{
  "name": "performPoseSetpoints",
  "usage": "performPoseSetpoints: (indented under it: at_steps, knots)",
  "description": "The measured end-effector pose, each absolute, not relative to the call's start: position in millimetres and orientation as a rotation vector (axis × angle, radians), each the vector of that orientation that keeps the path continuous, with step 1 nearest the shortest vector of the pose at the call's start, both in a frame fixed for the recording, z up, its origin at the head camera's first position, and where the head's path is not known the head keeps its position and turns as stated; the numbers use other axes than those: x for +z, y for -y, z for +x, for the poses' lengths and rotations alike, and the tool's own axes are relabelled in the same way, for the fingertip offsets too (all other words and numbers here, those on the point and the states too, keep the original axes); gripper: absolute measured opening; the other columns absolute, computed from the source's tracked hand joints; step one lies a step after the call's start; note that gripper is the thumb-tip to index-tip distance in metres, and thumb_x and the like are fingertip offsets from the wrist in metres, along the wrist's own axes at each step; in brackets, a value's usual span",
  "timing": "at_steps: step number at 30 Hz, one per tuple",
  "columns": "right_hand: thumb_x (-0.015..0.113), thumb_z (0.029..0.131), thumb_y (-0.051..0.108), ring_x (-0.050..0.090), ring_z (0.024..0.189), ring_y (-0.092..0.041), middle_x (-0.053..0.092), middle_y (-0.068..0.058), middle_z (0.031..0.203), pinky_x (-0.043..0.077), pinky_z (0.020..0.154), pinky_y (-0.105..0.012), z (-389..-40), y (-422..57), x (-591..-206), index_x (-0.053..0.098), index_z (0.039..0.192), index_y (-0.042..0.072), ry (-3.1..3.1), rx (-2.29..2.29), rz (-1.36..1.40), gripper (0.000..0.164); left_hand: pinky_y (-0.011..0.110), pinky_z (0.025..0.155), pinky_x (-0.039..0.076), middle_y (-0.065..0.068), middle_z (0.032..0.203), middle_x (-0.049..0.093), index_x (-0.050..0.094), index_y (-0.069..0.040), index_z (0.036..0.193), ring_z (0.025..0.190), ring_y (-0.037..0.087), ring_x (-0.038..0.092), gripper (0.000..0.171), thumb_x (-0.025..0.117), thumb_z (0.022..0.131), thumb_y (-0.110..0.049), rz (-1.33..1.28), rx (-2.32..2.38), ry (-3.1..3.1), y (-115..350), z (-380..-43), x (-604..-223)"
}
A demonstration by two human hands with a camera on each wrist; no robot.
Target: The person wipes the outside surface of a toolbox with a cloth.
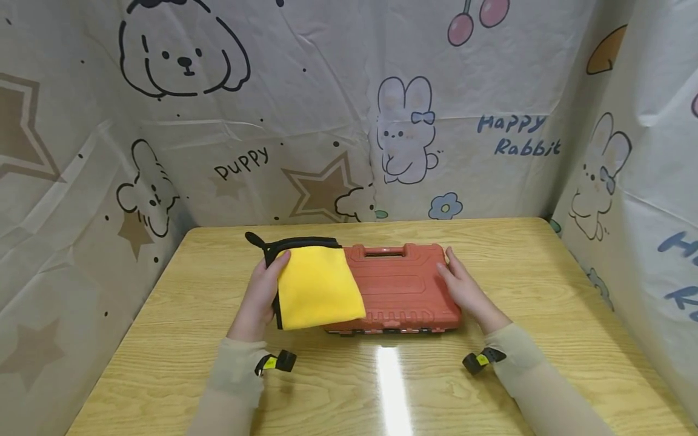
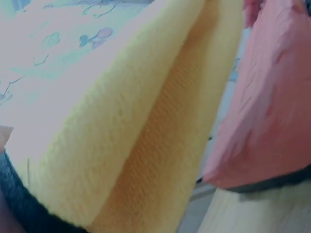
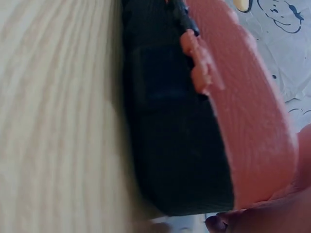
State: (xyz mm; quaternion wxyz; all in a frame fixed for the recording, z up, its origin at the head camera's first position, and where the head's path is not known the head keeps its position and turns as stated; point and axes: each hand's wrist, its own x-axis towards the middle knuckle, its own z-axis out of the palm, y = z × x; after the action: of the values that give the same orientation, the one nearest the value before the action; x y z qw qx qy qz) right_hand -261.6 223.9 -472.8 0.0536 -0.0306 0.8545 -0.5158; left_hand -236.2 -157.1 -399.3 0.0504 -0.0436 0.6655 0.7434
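The left hand (image 1: 263,292) pinches a yellow, square, fuzzy cloth (image 1: 319,286) by its black-trimmed left edge; from overhead the cloth covers the left end of a red-and-black rectangular plastic case (image 1: 400,284), though the left wrist view shows a gap between. The right hand (image 1: 465,292) grips the case's right edge. Light wooden tabletop (image 1: 332,387) extends beyond both hands and before the case's near edge.

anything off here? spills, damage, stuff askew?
Nothing spilled or visibly damaged. Only the backdrop stands out, mildly: it is creased rather than smooth. The red case looks closed, though the yellow cloth in the left hand hides part of it from the head camera.
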Motion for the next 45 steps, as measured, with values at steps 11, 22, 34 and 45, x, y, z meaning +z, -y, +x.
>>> performPoseSetpoints:
  at_steps: [11,22,34,45]
  knots:
    - [0.025,0.106,0.028,-0.009,0.142,-0.031,-0.011,-0.017,0.16,-0.003,0.118,-0.055,-264.1,-225.9,-483.3,-0.008,0.152,0.008,-2.491,-1.646,-0.073,0.06,0.02,0.059,0.054,-0.011,0.079,0.062,0.046,-0.014,0.115,0.069,0.007,0.063,0.037,0.051,0.095,-0.045,-0.265,2.179,-2.137,191.1,-250.5,-398.2]
    - [0.024,0.106,0.025,-0.005,0.142,-0.031,-0.006,-0.018,0.16,0.001,0.118,-0.053,-263.2,-225.4,-488.4,-0.004,0.153,0.009,-2.53,-1.628,-0.051,0.057,0.047,0.094,0.045,0.022,0.123,0.055,0.043,-0.001,0.137,0.101,0.03,0.051,0.062,0.04,0.098,-0.048,-0.249,1.596,-2.776,209.9,-275.4,-393.5]
    - [0.024,0.106,0.025,-0.004,0.142,-0.03,-0.005,-0.016,0.161,0.002,0.118,-0.054,-263.2,-225.4,-490.1,-0.004,0.153,0.011,-2.529,-1.63,-0.042,0.056,0.061,0.074,0.053,0.032,0.113,0.065,0.042,0.004,0.137,0.089,0.045,0.062,0.053,0.041,0.099,-0.033,0.046,0.739,-3.298,181.6,-307.6,-404.7]
    - [0.024,0.106,0.024,-0.004,0.142,-0.031,-0.005,-0.018,0.16,0.002,0.118,-0.055,-261.4,-225.0,-488.3,-0.004,0.153,0.009,-2.524,-1.642,-0.052,0.057,0.054,0.07,0.057,0.024,0.106,0.069,0.043,0.001,0.138,0.082,0.037,0.065,0.051,0.053,0.095,-0.024,0.245,0.341,-3.246,140.0,-324.2,-421.4]
